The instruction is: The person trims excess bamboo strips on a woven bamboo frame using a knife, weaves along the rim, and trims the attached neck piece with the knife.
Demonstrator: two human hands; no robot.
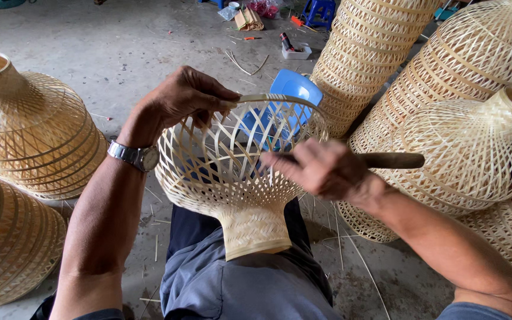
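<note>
tool [395, 160] tip hidden behind right hand [324, 169], floor clutter [256, 15] too small to tell

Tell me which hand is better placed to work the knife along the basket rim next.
Probably right: the right hand already holds the wooden-handled tool beside the woven bamboo basket. The left hand is pinching the rim strip, steadying it.

— What sort of place is this?

— A basket-weaving workshop, floor-level handwork. Finished woven bamboo shades [28, 133] stand at the left of the frame, and more are stacked at the upper right [475, 53].

— Anything else that shows it?

— Bare concrete floor [125, 47] littered with bamboo slivers [247, 64], a low blue plastic stool [318, 12] at the top, and small tools [288, 44] lying beside it.
</note>
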